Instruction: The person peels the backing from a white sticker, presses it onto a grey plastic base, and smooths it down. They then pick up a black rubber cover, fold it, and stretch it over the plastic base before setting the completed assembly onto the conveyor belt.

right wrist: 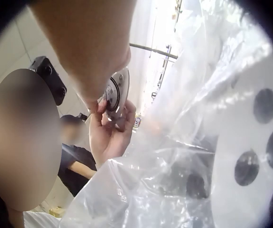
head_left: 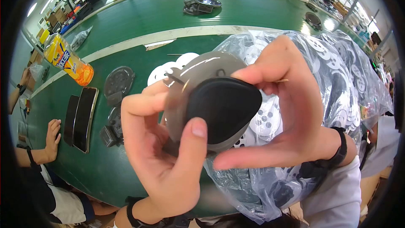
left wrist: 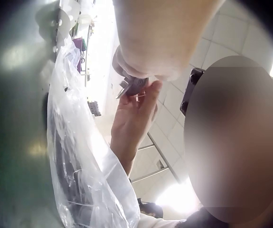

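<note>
Held up before the chest in the head view is a smoky translucent round plastic housing [head_left: 202, 65] with a smooth black teardrop-shaped piece [head_left: 223, 109] on its near face. My left hand [head_left: 164, 156] grips the housing from the left, its thumb pressing on the black piece and its fingers behind. From the right, my right hand [head_left: 291, 101] has curled fingers at the piece's upper right edge, while its thumb stretches under the lower edge. The right wrist view gives the housing [right wrist: 117, 92] side-on between both hands, and a white disc-like face shows there.
A clear plastic bag [head_left: 337, 80] of white perforated discs covers the right side of the green table [head_left: 126, 42]. Left of the hands lie dark round housings [head_left: 119, 82], two phones [head_left: 85, 118] and an orange drink bottle [head_left: 69, 61]. Another person's hand [head_left: 52, 139] rests at the far left.
</note>
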Tool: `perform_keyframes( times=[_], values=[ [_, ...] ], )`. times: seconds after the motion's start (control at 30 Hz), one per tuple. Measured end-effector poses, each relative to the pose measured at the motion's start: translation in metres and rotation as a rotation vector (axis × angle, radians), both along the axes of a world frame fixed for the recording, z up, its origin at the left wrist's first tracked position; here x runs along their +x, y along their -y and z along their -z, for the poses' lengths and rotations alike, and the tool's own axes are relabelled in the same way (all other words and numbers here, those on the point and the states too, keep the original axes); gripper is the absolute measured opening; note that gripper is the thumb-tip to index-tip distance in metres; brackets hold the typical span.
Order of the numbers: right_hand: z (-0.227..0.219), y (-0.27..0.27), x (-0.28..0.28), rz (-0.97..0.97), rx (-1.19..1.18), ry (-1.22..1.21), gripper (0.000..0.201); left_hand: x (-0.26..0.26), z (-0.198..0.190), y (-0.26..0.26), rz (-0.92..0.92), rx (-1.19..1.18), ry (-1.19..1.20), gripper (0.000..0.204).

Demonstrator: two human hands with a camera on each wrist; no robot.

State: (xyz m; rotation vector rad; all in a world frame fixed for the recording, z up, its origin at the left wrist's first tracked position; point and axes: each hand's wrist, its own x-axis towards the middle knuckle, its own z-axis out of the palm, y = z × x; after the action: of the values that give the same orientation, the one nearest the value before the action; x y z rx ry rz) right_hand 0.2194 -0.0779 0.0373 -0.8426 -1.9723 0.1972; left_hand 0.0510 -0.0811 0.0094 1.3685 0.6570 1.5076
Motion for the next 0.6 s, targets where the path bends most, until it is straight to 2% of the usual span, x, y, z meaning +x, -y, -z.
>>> perform_keyframes(
  times=[0.1,0.17,0.2,0.27,0.3,0.37,0.4,0.47,0.5,0.6],
  values=[
    [-0.006,-0.002,0.006,0.079,-0.054,0.088,0.051,-0.004,-0.001,-0.006,0.018,-0.08,-0.084,0.031],
    [-0.003,-0.002,0.005,0.114,-0.375,-0.332,0.039,-0.003,-0.001,-0.008,0.068,-0.18,-0.012,0.032],
    [-0.004,-0.003,0.004,0.117,-0.376,-0.334,0.039,-0.003,-0.001,-0.009,0.071,-0.181,-0.013,0.032],
    [-0.006,-0.007,0.0,-0.042,-0.667,-0.539,0.03,-0.004,-0.002,-0.012,0.172,-0.163,-0.022,0.032],
    [-0.004,-0.009,0.003,-0.04,-0.666,-0.541,0.03,-0.005,-0.002,-0.013,0.175,-0.162,-0.024,0.032],
    [0.0,-0.012,0.009,-0.258,-0.847,-0.566,0.027,-0.008,-0.002,-0.015,0.207,-0.19,-0.034,0.035],
    [-0.001,-0.013,0.012,-0.29,-0.829,-0.563,0.023,-0.007,-0.002,-0.015,0.208,-0.191,-0.037,0.035],
    [-0.001,-0.012,0.011,-0.245,-0.739,-0.506,0.02,-0.003,-0.005,-0.013,0.265,-0.318,0.194,0.034],
    [0.0,-0.012,0.011,-0.201,-0.652,-0.447,0.018,-0.003,-0.006,-0.013,0.267,-0.317,0.194,0.034],
    [-0.003,-0.008,0.011,-0.154,-0.599,-0.432,0.016,-0.001,-0.006,-0.014,0.303,-0.409,0.298,0.038]
  ],
)
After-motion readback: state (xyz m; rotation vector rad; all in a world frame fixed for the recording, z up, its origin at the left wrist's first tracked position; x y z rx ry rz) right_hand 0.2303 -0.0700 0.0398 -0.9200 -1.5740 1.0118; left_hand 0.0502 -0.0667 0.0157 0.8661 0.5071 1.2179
